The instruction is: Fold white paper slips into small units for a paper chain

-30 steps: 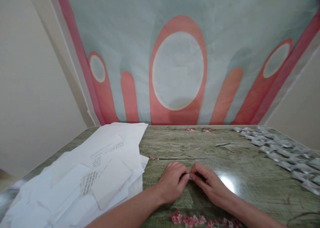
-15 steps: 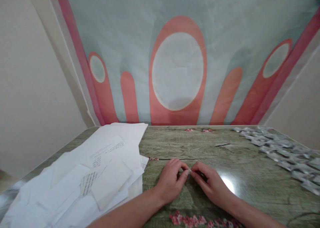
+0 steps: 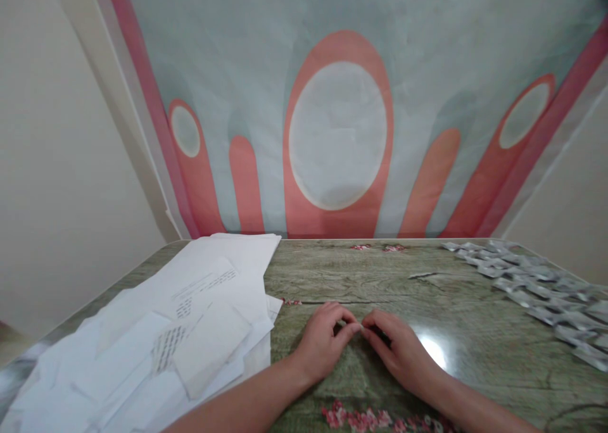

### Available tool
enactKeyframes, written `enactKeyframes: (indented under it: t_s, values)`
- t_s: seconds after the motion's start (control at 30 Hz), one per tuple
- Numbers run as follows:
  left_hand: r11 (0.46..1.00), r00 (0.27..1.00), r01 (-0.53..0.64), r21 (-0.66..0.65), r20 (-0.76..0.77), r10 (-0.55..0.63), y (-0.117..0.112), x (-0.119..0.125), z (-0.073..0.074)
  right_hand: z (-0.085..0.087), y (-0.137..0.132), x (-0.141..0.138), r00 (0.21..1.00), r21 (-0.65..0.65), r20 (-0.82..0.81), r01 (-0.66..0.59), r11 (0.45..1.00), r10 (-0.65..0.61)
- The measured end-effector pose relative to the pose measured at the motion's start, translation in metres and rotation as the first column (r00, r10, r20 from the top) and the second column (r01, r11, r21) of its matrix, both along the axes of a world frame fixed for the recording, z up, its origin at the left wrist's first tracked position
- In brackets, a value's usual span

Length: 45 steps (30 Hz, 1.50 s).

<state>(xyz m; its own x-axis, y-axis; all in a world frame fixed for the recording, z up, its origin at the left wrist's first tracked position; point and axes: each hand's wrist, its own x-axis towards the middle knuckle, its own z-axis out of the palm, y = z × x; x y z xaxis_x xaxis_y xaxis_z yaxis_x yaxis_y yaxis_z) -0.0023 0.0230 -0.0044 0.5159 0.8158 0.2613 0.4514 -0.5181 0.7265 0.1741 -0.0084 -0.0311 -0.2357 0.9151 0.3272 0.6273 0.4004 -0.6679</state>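
Observation:
My left hand (image 3: pixel 327 338) and my right hand (image 3: pixel 396 344) meet fingertip to fingertip above the wood-patterned table (image 3: pixel 342 275). On each, thumb and forefinger are pinched together. A tiny pale bit (image 3: pixel 361 327) shows between the two pinches, mostly covered by the fingers and too small to name. Left of my hands lies a broad, untidy pile of white paper (image 3: pixel 237 249), some sheets printed with dark text and some folded or cut small.
Along the right edge of the table lie several rows of twisted silvery-grey strips or packets (image 3: pixel 536 290). Behind the table hangs a backdrop (image 3: pixel 256 53) with coral arches and pale ovals. Pink flower prints (image 3: pixel 361 417) decorate the tabletop near its front.
Both hands keep their pinch at nearly the same spot. The fingertips have shifted very slightly downward and to the right. The paper pile and strips have not moved.

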Motion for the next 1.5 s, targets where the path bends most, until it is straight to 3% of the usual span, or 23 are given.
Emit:
enactKeyframes:
  t_s: [0.2,0.53,0.77,0.97,1.5]
  values:
    - [0.999,0.999,-0.034,-0.036,-0.009,0.033,0.0016,0.0,-0.0056,0.0063,-0.0009,0.0012,0.999,-0.012,-0.038,0.025,1.0,-0.025]
    - [0.997,0.996,-0.08,-0.004,-0.033,0.08,0.0019,-0.0019,-0.0031,-0.0013,0.0014,0.002,0.997,-0.02,-0.07,0.016,1.0,-0.017]
    - [0.997,0.997,-0.071,-0.011,-0.016,0.071,0.001,-0.0017,-0.003,0.0027,0.0008,0.0016,0.999,0.013,-0.013,0.04,0.999,-0.039]
    - [0.995,0.994,-0.098,0.01,0.048,0.098,0.0025,-0.0008,-0.0047,-0.0009,0.0053,0.0045,0.998,-0.036,-0.02,0.057,0.998,-0.058]
    - [0.992,0.992,-0.123,-0.011,-0.036,0.123,0.0028,-0.0006,-0.0081,-0.0027,0.0075,0.0063,0.999,-0.016,0.036,0.023,1.0,-0.023]
